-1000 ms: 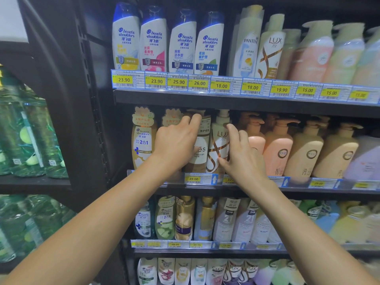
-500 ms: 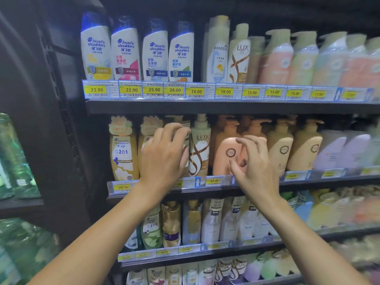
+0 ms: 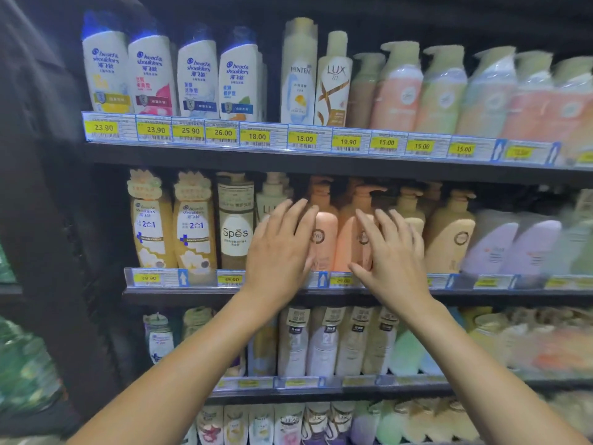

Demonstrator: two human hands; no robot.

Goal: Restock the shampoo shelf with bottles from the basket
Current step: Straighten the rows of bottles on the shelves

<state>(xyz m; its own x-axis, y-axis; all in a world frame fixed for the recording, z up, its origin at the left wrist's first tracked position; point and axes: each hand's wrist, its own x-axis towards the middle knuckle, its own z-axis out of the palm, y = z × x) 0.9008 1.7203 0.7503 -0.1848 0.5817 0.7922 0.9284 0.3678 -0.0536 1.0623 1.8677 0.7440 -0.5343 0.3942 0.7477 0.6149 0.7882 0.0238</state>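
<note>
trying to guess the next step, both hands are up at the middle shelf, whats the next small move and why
Probably draw both hands back and down for another bottle. The left hand and right hand are open and empty in front of the pink pump bottles, which stand upright in a full row.

Empty hands [image 3: 337,252] before shelved pump bottles [image 3: 353,232]

Pink pump bottles [image 3: 327,239] — upright, crowded on middle shelf [image 3: 179,292]
</note>
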